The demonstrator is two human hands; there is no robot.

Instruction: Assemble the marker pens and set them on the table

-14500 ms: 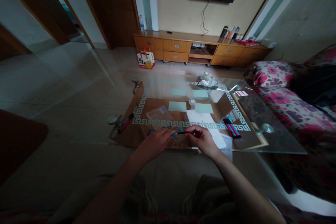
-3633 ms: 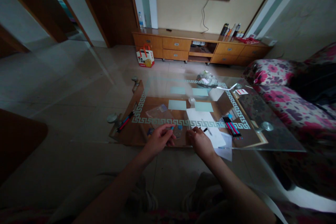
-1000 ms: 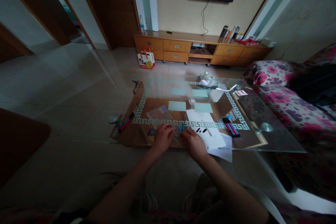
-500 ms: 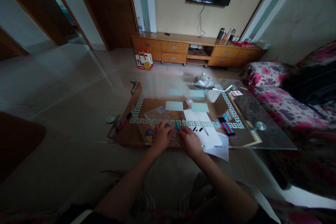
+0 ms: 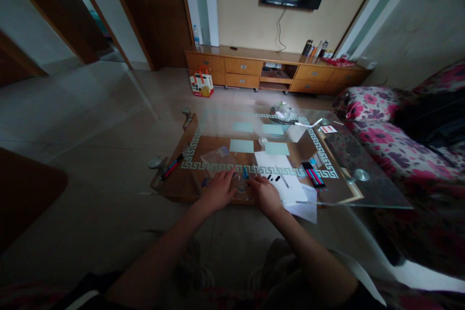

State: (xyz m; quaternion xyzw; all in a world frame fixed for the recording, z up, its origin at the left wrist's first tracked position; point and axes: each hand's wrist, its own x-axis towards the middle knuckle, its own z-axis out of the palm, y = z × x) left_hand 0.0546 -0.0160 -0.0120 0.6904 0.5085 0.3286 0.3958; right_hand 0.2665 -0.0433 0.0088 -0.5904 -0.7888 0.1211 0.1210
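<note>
My left hand (image 5: pixel 218 190) is low over the near edge of a glass table, fingers stretched forward and thumb apart, with nothing visible in it. To its right my right hand (image 5: pixel 266 195) has its fingers drawn together; whatever they hold is too small and dark to make out. Between the hands lies a small blue object (image 5: pixel 245 173), and nearer to me a clear round thing (image 5: pixel 242 187) like a tape roll. White paper (image 5: pixel 296 191) lies beside my right hand, bearing small black pieces (image 5: pixel 278 178) and a thin grey stick (image 5: pixel 285 181).
Pink, blue and black pens (image 5: pixel 314 177) lie in a row on the right; more pens (image 5: pixel 173 167) lie at the left edge. A clear plastic case (image 5: pixel 218 156) is beyond my left hand. A bag-lined basket (image 5: pixel 285 114) stands farther back. A flowered sofa (image 5: pixel 381 140) borders the right.
My left hand has shifted slightly left, away from the blue object, and its fingers have straightened. My right hand stays nearly in place. The view has tilted slightly.
</note>
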